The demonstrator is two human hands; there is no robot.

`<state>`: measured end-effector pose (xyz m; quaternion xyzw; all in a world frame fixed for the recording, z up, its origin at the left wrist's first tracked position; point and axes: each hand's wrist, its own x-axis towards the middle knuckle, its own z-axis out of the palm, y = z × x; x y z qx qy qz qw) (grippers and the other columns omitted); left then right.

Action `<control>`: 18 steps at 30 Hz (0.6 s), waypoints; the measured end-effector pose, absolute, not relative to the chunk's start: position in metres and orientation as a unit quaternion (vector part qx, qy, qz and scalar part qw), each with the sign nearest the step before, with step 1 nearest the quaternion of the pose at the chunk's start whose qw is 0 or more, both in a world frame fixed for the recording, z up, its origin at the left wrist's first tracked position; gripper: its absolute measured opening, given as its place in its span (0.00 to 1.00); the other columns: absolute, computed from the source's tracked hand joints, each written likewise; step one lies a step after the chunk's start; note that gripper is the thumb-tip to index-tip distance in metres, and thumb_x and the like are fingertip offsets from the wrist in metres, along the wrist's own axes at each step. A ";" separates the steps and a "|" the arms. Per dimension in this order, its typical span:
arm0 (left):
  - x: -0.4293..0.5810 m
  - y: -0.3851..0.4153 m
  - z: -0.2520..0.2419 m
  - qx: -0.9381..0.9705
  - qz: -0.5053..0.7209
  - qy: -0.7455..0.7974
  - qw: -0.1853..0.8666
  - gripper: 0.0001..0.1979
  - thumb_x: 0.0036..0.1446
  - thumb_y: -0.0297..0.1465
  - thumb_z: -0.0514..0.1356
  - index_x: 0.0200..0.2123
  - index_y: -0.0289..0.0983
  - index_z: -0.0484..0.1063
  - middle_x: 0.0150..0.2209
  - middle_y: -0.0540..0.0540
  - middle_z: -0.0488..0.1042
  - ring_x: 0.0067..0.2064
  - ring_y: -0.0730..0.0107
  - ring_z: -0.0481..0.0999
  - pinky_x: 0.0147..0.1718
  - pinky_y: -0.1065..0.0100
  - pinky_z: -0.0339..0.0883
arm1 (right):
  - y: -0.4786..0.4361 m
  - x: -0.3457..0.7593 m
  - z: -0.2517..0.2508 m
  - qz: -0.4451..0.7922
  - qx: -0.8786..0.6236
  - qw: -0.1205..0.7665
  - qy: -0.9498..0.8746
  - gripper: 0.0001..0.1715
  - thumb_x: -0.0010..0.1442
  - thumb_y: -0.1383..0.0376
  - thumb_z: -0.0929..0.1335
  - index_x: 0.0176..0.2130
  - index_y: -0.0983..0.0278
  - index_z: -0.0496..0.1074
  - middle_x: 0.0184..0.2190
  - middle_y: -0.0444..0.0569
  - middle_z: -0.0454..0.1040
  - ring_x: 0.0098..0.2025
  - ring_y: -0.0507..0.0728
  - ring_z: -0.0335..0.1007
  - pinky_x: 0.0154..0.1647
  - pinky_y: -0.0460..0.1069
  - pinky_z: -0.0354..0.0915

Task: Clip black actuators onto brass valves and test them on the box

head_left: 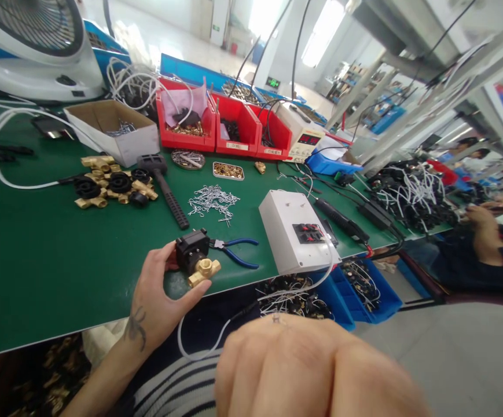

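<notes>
My left hand (164,295) is closed around a motorised valve, its black box (191,248) joined to a brass body (205,267), at the table's front edge. Right behind the valve lie pliers (238,250) with blue handles. Close to the camera, my right hand (312,370) is a large fist, its fingers curled in. A tiny metallic bit (276,317) shows at its upper edge, too small to name; whatever else the fist holds is hidden. A white cable (223,333) hangs between my hands. Past the pliers lies a heap of wire clips (214,200).
A black hammer (164,188) lies beside brass fittings (99,200) with black caps. A white switch box (292,231) stands at the right front edge. Red bins (236,127) and a power supply (301,139) line the back. A co-worker's arm (483,231) shows far right.
</notes>
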<state>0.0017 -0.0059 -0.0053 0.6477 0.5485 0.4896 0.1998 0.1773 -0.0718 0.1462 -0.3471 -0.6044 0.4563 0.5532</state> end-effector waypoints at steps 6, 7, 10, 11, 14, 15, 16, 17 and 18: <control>0.002 -0.006 -0.001 0.661 0.497 0.535 0.175 0.33 0.56 0.45 0.66 0.60 0.38 0.63 0.44 0.44 0.70 0.42 0.62 0.75 0.41 0.59 0.76 | 0.055 0.175 0.092 0.225 -0.539 0.448 -0.677 0.07 0.64 0.67 0.67 0.43 0.58 0.74 0.42 0.49 0.75 0.44 0.55 0.73 0.46 0.51 0.69; 0.002 -0.006 0.000 0.660 0.499 0.534 0.175 0.33 0.55 0.44 0.66 0.60 0.38 0.63 0.45 0.44 0.70 0.42 0.62 0.75 0.42 0.60 0.76 | 0.074 0.178 0.080 0.200 -0.597 0.362 -0.687 0.08 0.64 0.70 0.67 0.43 0.61 0.74 0.44 0.51 0.74 0.43 0.55 0.72 0.48 0.51 0.68; 0.003 -0.007 0.001 0.659 0.498 0.534 0.180 0.33 0.55 0.44 0.66 0.59 0.38 0.63 0.44 0.45 0.70 0.43 0.62 0.75 0.42 0.60 0.76 | 0.110 0.187 0.052 0.179 -0.678 0.216 -0.680 0.07 0.62 0.74 0.68 0.40 0.66 0.75 0.43 0.55 0.74 0.44 0.58 0.72 0.53 0.53 0.66; 0.003 -0.007 0.002 0.659 0.496 0.536 0.182 0.33 0.54 0.43 0.67 0.59 0.38 0.63 0.44 0.45 0.70 0.43 0.62 0.75 0.43 0.60 0.76 | 0.115 0.188 0.046 0.178 -0.684 0.204 -0.677 0.06 0.61 0.74 0.68 0.38 0.66 0.75 0.42 0.56 0.73 0.45 0.59 0.72 0.54 0.54 0.65; 0.003 -0.007 0.004 0.655 0.494 0.540 0.189 0.32 0.54 0.43 0.66 0.59 0.38 0.63 0.44 0.45 0.70 0.42 0.62 0.75 0.43 0.59 0.76 | 0.120 0.190 0.041 0.182 -0.686 0.193 -0.677 0.07 0.60 0.74 0.68 0.31 0.65 0.74 0.40 0.54 0.74 0.45 0.59 0.72 0.54 0.54 0.64; 0.003 -0.007 0.005 0.652 0.495 0.542 0.191 0.32 0.54 0.42 0.66 0.59 0.38 0.63 0.44 0.45 0.70 0.42 0.62 0.75 0.43 0.59 0.76 | 0.119 0.190 0.042 0.186 -0.684 0.192 -0.679 0.08 0.60 0.74 0.68 0.30 0.64 0.73 0.38 0.53 0.74 0.44 0.59 0.72 0.52 0.53 0.64; 0.004 -0.007 0.005 0.650 0.495 0.543 0.195 0.32 0.54 0.42 0.66 0.59 0.38 0.63 0.44 0.45 0.70 0.42 0.62 0.75 0.43 0.59 0.76 | 0.119 0.190 0.044 0.193 -0.680 0.194 -0.680 0.08 0.60 0.73 0.68 0.30 0.64 0.73 0.37 0.51 0.75 0.42 0.58 0.72 0.50 0.52 0.65; 0.004 -0.007 0.005 0.648 0.495 0.545 0.199 0.32 0.54 0.42 0.66 0.58 0.39 0.63 0.44 0.45 0.70 0.42 0.62 0.75 0.43 0.59 0.76 | 0.118 0.191 0.046 0.199 -0.675 0.198 -0.682 0.07 0.61 0.72 0.68 0.31 0.64 0.73 0.35 0.49 0.75 0.40 0.56 0.73 0.48 0.51 0.66; 0.004 -0.006 0.005 0.646 0.494 0.546 0.202 0.32 0.53 0.42 0.66 0.58 0.39 0.63 0.44 0.45 0.70 0.42 0.61 0.75 0.43 0.58 0.76 | 0.117 0.192 0.048 0.207 -0.671 0.204 -0.682 0.06 0.62 0.71 0.67 0.33 0.64 0.73 0.34 0.48 0.76 0.38 0.55 0.73 0.45 0.50 0.66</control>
